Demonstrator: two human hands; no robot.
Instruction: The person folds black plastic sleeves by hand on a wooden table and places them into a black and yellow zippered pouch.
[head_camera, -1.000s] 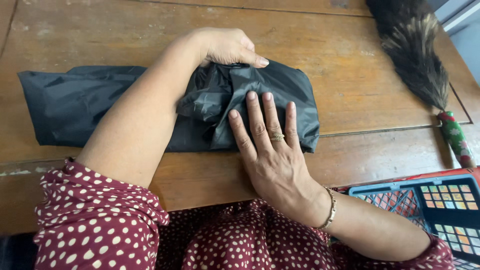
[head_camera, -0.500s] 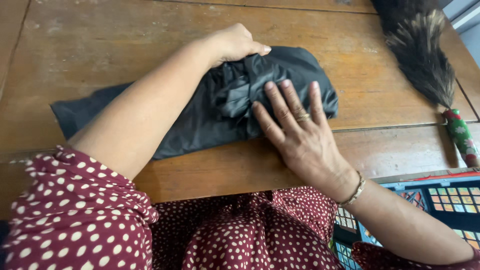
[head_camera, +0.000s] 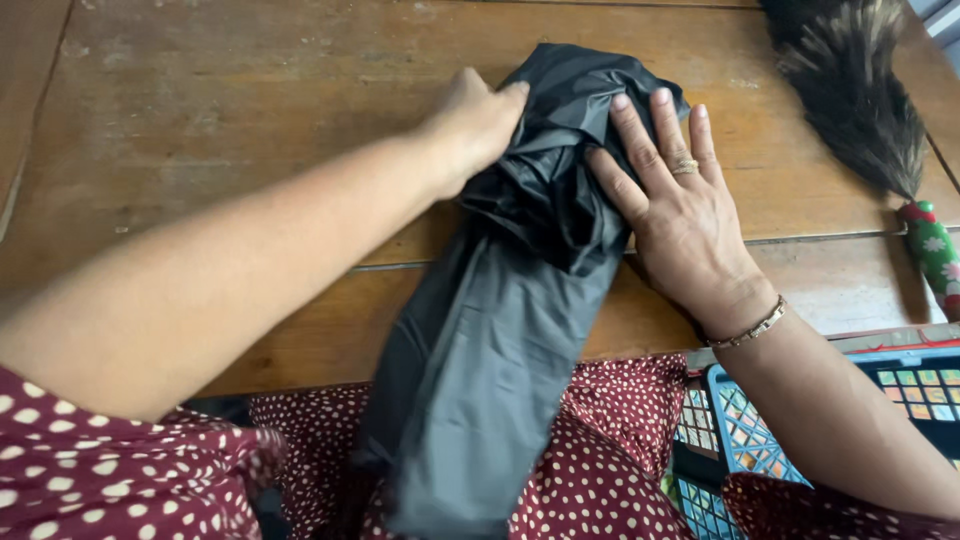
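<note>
Lying between the 2 hands on the wooden table (head_camera: 250, 130), the black plastic bag (head_camera: 500, 330) has its crumpled upper end pinned from both sides: the left hand (head_camera: 475, 120) curls its fingers onto the bag's left edge, while the right hand (head_camera: 680, 210) presses flat and spread on the right side, gripping nothing. Glossy and wrinkled up top, the bag smooths into a long folded strip. Its long axis runs from the table's far side down over the near edge onto the person's dotted red lap.
</note>
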